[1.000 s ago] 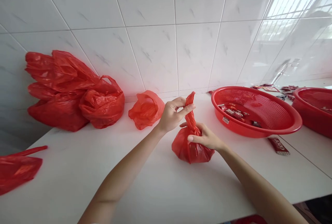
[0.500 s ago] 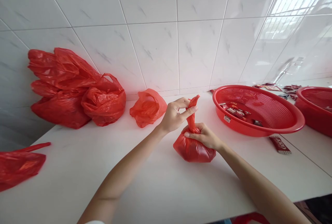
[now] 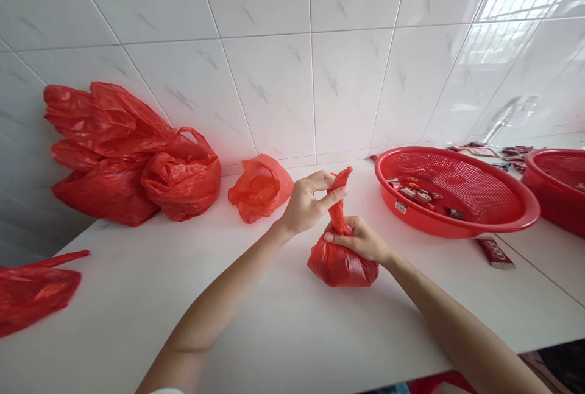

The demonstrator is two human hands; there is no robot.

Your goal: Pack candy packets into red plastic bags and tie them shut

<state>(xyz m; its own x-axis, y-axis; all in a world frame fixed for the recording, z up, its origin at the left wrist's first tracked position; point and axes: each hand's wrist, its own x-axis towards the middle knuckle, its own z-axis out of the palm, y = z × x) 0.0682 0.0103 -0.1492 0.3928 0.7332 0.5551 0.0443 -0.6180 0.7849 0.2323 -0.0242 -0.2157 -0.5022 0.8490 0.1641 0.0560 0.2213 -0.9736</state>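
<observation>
A filled red plastic bag (image 3: pixel 343 266) rests on the white counter in front of me, its neck gathered and twisted upright. My left hand (image 3: pixel 313 202) pinches the top of that neck between thumb and fingers. Lower down, my right hand (image 3: pixel 359 240) is closed round the base of the neck, thumb across the front. What the bag contains is hidden by the plastic. Just left of my left hand sits a crumpled, lighter red bag (image 3: pixel 260 190), apart from the hand.
Several full red bags (image 3: pixel 114 181) lean against the tiled wall at the left. Another red bag (image 3: pixel 36 296) lies at the left edge. On the right stand a red basket (image 3: pixel 457 229) holding small packets, a second basket (image 3: pixel 548 199), and a dark red packet (image 3: pixel 495 253).
The lower part of the held bag has bunched slightly narrower and its folds have shifted. Both hands keep the same grip in nearly the same place. The view has moved a little.
</observation>
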